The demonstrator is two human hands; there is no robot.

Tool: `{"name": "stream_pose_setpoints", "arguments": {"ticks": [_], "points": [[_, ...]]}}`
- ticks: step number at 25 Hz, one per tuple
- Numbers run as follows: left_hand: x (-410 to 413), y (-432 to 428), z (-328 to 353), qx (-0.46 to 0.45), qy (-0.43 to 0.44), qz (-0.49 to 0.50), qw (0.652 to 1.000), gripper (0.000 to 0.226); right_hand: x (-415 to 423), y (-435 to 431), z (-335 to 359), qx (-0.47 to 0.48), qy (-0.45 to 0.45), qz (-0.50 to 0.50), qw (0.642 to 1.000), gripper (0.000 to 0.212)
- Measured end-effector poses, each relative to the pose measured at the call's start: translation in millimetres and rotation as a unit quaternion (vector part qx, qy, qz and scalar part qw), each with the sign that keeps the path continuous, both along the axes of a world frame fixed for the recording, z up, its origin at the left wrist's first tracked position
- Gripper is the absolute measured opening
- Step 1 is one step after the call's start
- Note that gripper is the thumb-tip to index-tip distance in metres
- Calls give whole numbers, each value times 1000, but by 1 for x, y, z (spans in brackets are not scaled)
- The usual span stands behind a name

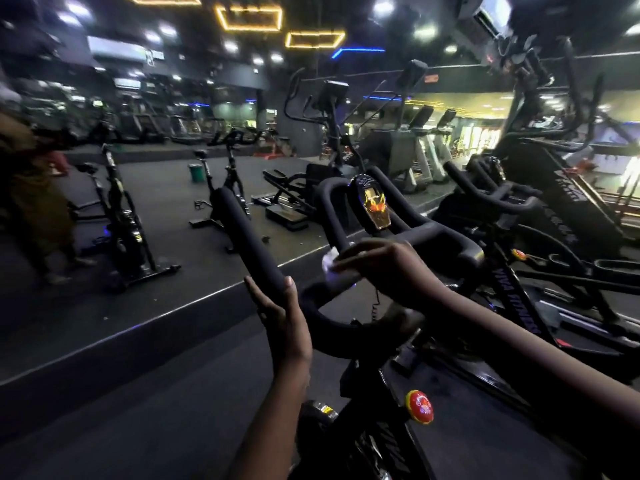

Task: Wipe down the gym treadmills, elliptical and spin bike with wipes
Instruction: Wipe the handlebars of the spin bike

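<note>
Our left hand (282, 327) grips the near end of the handlebar (242, 230) of the spin bike (523, 313). Our right hand (384, 268) pinches a wipe (329, 261) against the curved bar near the console (374, 206). Sweeping too high could wet that display (it looks lit).

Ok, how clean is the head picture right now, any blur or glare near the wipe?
Head view: dim, with ceiling lights blooming; motion blur smears the upper right, and the wide lens bows the edges. Orange glare hides the console screen. The wipe under the right hand is a pale, soft patch; the left hand on the handlebar is sharper.
</note>
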State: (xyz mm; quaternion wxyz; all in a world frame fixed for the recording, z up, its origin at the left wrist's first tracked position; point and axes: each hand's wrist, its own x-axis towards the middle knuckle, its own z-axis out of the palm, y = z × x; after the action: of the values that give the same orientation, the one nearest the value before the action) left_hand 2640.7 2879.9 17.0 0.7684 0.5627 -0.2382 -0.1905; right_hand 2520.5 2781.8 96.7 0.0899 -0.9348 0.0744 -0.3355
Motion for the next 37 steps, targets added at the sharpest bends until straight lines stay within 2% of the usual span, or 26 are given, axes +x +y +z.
{"name": "stream_pose_setpoints", "arguments": {"ticks": [2, 5, 9, 11, 13, 14, 15, 17, 20, 23, 25, 27, 29, 31, 34, 37], "points": [[-2, -8, 7, 7, -2, 64, 998, 62, 33, -15, 14, 6, -27, 2, 1000, 29], [6, -20, 16, 10, 12, 122, 992, 58, 96, -29, 38, -18, -44, 27, 998, 27], [7, -27, 18, 4, 26, 165, 986, 55, 168, -44, 57, -69, 11, 12, 997, 27], [7, -27, 18, -1, 27, 172, 985, 54, 187, -51, 46, -33, 45, 29, 998, 24], [8, -27, 18, -17, 30, 167, 985, 54, 185, -52, 28, -8, 49, 38, 998, 36], [8, -27, 18, -23, 31, 165, 986, 53, 176, -52, 20, -27, 38, 45, 998, 44], [7, -27, 19, -25, 34, 167, 985, 52, 166, -53, 13, -51, 33, 62, 996, 43], [6, -27, 20, -24, 36, 171, 984, 51, 137, -49, 3, -88, 57, 129, 986, 25], [5, -27, 23, -30, 32, 180, 983, 51, 102, -47, -6, -136, 124, 219, 958, 27], [6, -28, 23, -24, 33, 182, 982, 51, 105, -47, 16, -116, 144, 187, 965, 20], [5, -27, 20, -13, 30, 180, 983, 51, 133, -44, 39, -115, 64, 163, 978, 19], [5, -27, 20, -14, 28, 174, 984, 52, 172, -40, 58, -120, 33, 134, 983, 21], [5, -27, 21, -20, 28, 170, 985, 52, 202, -36, 64, -126, 80, 86, 985, 23], [6, -28, 20, -18, 23, 171, 985, 52, 210, -34, 60, -174, 109, 51, 977, 25], [7, -27, 18, -16, 17, 177, 984, 51, 191, -25, 49, -273, 123, 77, 951, 27], [9, -29, 18, -30, 18, 178, 983, 50, 165, -26, 30, -285, 158, 140, 935, 28]]}}
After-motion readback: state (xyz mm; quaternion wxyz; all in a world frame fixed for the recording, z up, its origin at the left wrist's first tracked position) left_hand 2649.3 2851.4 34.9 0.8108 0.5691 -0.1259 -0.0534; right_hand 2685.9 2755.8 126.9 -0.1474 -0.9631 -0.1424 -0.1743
